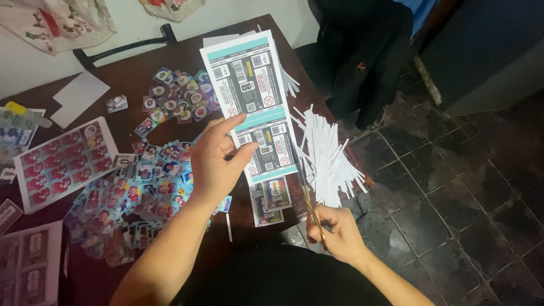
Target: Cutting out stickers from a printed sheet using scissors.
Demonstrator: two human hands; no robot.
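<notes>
My left hand (pixel 218 161) grips a tall printed sheet (pixel 252 96) by its left edge, thumb on top. The sheet has teal bands and grey panels and lies tilted over the dark wooden table (pixel 136 62). My right hand (pixel 339 233) is closed on the handles of scissors (pixel 310 211), whose blades point up at the sheet's lower right edge. Two cut cards (pixel 270 198) lie just below the sheet.
A heap of white paper strips (pixel 326 156) lies at the table's right edge. Several small cut stickers (pixel 133 195) cover the table left of my hand, with round ones (pixel 178 99) farther back. A red sticker sheet (pixel 63 161) lies at left. A dark chair (pixel 362 51) stands beyond the table.
</notes>
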